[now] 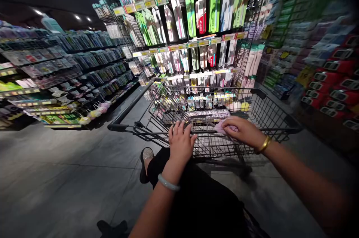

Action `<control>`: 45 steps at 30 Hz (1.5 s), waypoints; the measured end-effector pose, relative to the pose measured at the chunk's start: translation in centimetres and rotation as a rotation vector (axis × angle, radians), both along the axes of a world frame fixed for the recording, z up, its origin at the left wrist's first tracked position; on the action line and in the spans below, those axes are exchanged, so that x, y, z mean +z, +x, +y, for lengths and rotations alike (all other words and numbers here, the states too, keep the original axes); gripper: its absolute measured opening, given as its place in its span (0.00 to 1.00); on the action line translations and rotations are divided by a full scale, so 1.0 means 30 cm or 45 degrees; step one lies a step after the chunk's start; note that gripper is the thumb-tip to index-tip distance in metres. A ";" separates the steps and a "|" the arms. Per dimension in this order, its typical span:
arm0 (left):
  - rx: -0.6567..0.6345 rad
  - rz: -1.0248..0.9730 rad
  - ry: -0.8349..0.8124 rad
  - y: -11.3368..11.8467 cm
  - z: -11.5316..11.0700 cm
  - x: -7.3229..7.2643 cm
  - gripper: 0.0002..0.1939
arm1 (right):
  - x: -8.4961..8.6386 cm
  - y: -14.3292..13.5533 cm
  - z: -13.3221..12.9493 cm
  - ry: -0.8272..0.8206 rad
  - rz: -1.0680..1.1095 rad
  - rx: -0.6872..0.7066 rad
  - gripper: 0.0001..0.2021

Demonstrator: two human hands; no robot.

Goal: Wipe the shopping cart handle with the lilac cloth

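A black wire shopping cart stands sideways before me, its handle at the left. My left hand rests over the near top rim of the cart, fingers spread, holding nothing. To its right, my right hand is closed round a crumpled pinkish-purple cloth at the same rim. The fingertips of that hand are partly hidden by the cloth and the hand itself. A bracelet is on each wrist.
Beyond the cart rises a rack of packaged toothbrushes. Stocked shelves line the left side, and red packages are stacked at the right. My shoe is on the grey floor beside the cart.
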State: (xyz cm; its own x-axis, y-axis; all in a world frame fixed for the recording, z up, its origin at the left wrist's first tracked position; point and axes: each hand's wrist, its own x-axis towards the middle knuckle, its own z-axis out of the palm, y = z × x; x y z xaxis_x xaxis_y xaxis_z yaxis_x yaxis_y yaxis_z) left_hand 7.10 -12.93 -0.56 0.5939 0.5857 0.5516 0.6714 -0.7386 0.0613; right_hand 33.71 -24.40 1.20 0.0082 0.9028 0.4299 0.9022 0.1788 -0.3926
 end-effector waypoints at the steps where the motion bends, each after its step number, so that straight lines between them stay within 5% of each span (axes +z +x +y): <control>1: -0.051 0.006 -0.014 0.020 -0.007 0.000 0.20 | -0.030 -0.022 -0.026 0.101 -0.004 -0.036 0.10; 7: -0.180 0.107 -0.146 0.071 -0.007 -0.010 0.15 | -0.287 -0.077 -0.119 0.636 -0.024 -0.414 0.08; 10: -0.169 0.076 -0.112 0.070 -0.002 -0.018 0.16 | -0.342 -0.136 -0.084 0.748 0.025 -0.459 0.09; 16: -0.190 0.065 -0.086 0.067 -0.006 -0.012 0.16 | -0.335 -0.342 0.085 0.693 0.020 -0.145 0.15; 19: -0.224 0.054 -0.081 0.056 0.000 -0.008 0.16 | -0.345 -0.373 0.122 0.617 0.000 -0.010 0.17; 29: -0.294 0.063 -0.050 0.033 0.002 -0.021 0.18 | -0.374 -0.106 -0.144 0.447 -0.065 -0.267 0.16; 37: -0.161 0.097 -0.027 0.051 0.021 -0.026 0.16 | -0.382 -0.158 -0.094 0.454 0.030 -0.438 0.12; 45: -0.042 0.187 0.009 0.037 0.089 0.001 0.17 | -0.398 0.031 -0.224 0.535 0.100 -0.682 0.10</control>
